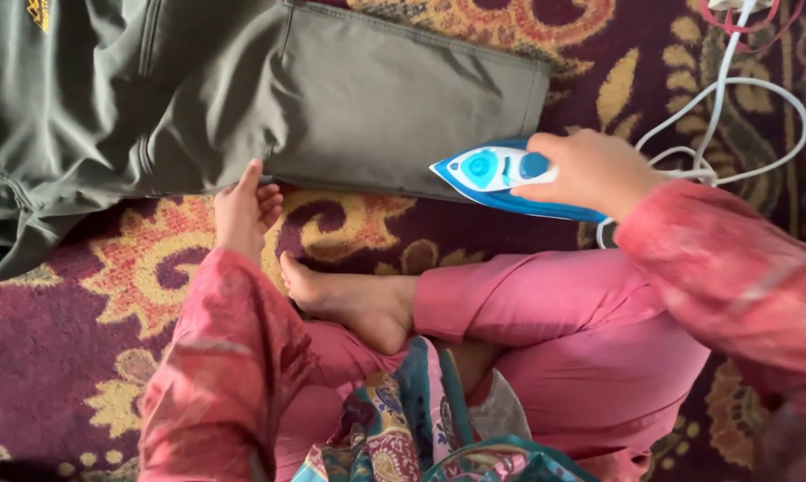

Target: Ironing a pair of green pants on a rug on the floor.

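Note:
A pair of olive-green trousers (242, 98) lies spread flat on a patterned carpet, one leg stretching right. My left hand (245, 210) rests at the near edge of that leg, fingers curled against the fabric hem. My right hand (590, 170) grips the handle of a blue and white clothes iron (492, 174), whose pointed tip faces left and touches the lower edge of the trouser leg. Both my sleeves are reddish pink.
The iron's white cord (724, 107) loops over the maroon and gold carpet (63, 312) at the upper right. My bare foot (349, 299) and pink-clad crossed legs (563, 330) lie just below the trousers. A colourful scarf (421, 428) hangs at the bottom.

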